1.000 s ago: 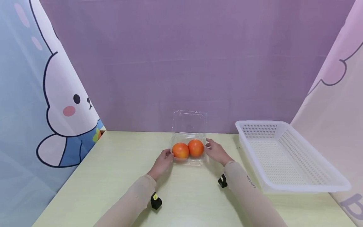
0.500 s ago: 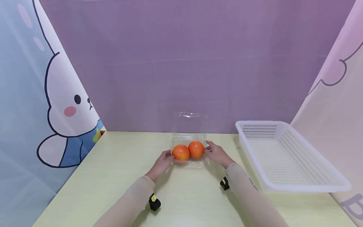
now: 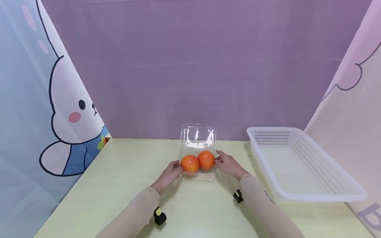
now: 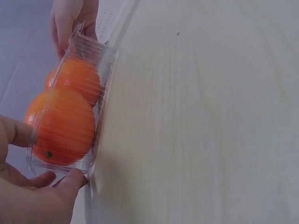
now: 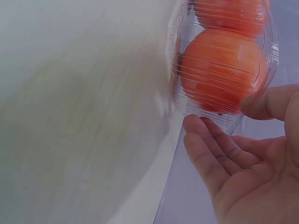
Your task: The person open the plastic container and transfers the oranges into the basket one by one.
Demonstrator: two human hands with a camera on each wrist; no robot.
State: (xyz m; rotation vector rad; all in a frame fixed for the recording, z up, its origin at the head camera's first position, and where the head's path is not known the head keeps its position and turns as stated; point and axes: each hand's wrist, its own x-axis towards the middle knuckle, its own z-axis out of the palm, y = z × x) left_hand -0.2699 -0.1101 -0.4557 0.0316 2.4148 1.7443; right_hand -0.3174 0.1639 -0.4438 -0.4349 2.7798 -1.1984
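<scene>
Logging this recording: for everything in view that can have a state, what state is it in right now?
Clear plastic container: open, held at both ends
Lid: raised at the container's back edge
Left orange fruit: whole, inside the container
Right orange fruit: whole, inside the container
White basket: upright, open-topped
Left hand: holding the container's left end
Right hand: holding its right end

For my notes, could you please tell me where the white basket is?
The white basket stands on the table at the head view's right side, right of the right hand.
</scene>
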